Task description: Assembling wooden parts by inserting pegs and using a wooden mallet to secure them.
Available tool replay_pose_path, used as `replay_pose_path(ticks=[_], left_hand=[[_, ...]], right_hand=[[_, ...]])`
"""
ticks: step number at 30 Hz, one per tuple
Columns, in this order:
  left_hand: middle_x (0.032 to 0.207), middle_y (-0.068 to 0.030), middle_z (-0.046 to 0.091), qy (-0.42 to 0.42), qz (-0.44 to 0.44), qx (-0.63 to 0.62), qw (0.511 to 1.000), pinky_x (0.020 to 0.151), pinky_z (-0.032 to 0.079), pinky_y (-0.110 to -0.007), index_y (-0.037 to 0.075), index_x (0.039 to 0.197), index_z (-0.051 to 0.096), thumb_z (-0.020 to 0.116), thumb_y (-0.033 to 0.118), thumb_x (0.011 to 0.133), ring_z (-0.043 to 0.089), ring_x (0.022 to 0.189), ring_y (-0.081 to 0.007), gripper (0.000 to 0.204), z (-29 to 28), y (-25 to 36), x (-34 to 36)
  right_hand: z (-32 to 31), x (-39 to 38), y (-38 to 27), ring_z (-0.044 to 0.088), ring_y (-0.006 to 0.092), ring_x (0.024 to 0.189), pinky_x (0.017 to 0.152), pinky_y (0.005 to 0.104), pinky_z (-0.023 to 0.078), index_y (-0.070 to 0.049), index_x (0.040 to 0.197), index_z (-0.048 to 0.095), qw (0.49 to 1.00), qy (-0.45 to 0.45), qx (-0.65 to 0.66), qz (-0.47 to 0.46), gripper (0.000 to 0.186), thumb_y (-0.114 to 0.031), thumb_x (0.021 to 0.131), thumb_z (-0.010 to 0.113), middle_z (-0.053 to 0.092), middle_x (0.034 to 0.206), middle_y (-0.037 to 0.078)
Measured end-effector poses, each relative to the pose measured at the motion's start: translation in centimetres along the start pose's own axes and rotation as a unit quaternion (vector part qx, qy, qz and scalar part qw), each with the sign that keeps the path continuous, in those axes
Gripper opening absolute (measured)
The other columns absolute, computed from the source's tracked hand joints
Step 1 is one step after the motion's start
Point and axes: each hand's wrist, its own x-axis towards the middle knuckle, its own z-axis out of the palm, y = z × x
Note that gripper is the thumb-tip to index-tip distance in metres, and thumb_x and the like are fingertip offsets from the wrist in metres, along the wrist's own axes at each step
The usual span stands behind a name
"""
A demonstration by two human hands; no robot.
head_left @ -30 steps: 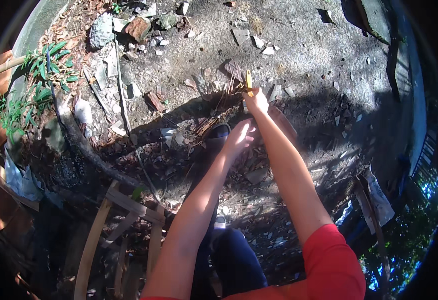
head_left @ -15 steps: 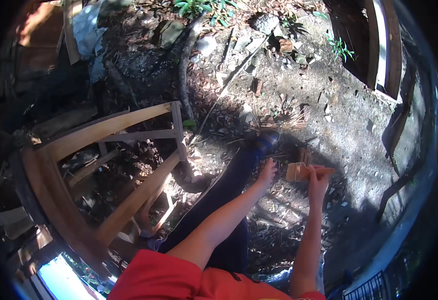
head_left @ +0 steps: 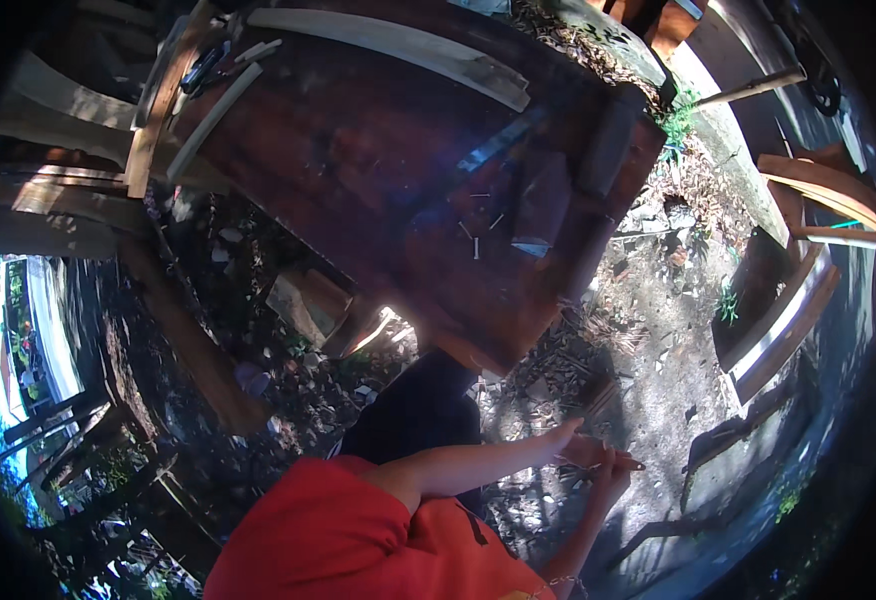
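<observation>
My right hand (head_left: 613, 472) grips a flat brown brush-like tool (head_left: 586, 454) low at the right of my body. My left hand (head_left: 566, 440) is at the tool's other end; whether its fingers close on it is too small to tell. Above my hands is a dark reddish-brown wooden tabletop (head_left: 358, 180). On it lie several nails or screws (head_left: 476, 247), a dark block (head_left: 540, 200), another long dark piece (head_left: 608, 140) and pale curved slats (head_left: 388, 45).
Stacked boards (head_left: 138, 150) stand at the left. Rubble and dry leaves cover the sunlit ground (head_left: 658, 370) right of the table. Wooden frames (head_left: 788, 320) lean along the right side, with a pole (head_left: 748, 88) jutting out at upper right.
My view has swung leftward from the ground and chair-like frame onto the tabletop. My hands have moved lower in view and closer together, the tool still in my right hand.
</observation>
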Motion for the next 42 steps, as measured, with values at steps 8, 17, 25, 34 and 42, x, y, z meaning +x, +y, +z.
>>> replay_pose_path(ticks=[8,17,25,34,42], left_hand=[[0.129,-0.0058,0.073,-0.019,0.180,0.348,0.920,0.103,0.052,-0.041,0.010,0.134,0.068,0.038,0.057,0.114,0.069,0.116,-0.0219,0.059,-6.8,6.0,-24.1],[0.129,-0.0092,0.071,-0.048,0.302,0.465,0.831,0.103,0.053,-0.039,0.006,0.137,0.064,0.038,0.051,0.117,0.067,0.119,-0.0211,0.056,-10.2,7.4,-50.5],[0.106,-0.0044,0.072,-0.018,0.439,0.436,0.785,0.072,0.054,-0.026,0.005,0.118,0.068,0.056,0.033,0.115,0.070,0.093,-0.0112,0.031,-8.9,12.7,-60.0],[0.088,-0.0043,0.071,0.137,0.649,0.523,0.535,0.070,0.051,-0.030,0.002,0.100,0.071,0.069,0.018,0.105,0.067,0.078,-0.0130,0.017,-12.4,31.7,-63.4],[0.094,-0.0048,0.072,0.190,0.734,0.545,0.359,0.088,0.050,-0.041,0.009,0.107,0.071,0.074,0.008,0.093,0.068,0.091,-0.0263,0.014,-17.0,38.8,-60.8]], right_hand=[[3.3,1.1,-11.3,0.069,0.0172,0.085,0.071,0.0327,0.050,0.003,0.092,0.075,0.960,0.010,-0.146,-0.240,0.023,-0.013,0.106,0.066,0.077,0.105,0.011],[3.8,-6.1,-22.6,0.069,0.0181,0.105,0.087,0.0333,0.055,0.004,0.123,0.075,0.942,0.174,-0.005,-0.287,0.025,-0.014,0.111,0.063,0.074,0.119,0.011],[8.5,-16.4,-31.1,0.062,0.0190,0.093,0.085,0.0357,0.050,0.004,0.121,0.074,0.918,0.146,0.053,-0.364,0.023,-0.009,0.107,0.061,0.067,0.101,0.009],[28.4,-14.7,-46.2,0.062,0.0284,0.091,0.084,0.0413,0.050,-0.010,0.124,0.078,0.898,0.044,-0.014,-0.437,0.033,-0.015,0.092,0.079,0.064,0.099,0.010],[37.2,-10.1,-47.4,0.059,0.0297,0.098,0.089,0.0436,0.046,-0.010,0.143,0.069,0.893,-0.010,-0.080,-0.442,0.054,-0.021,0.091,0.081,0.062,0.108,0.011]])
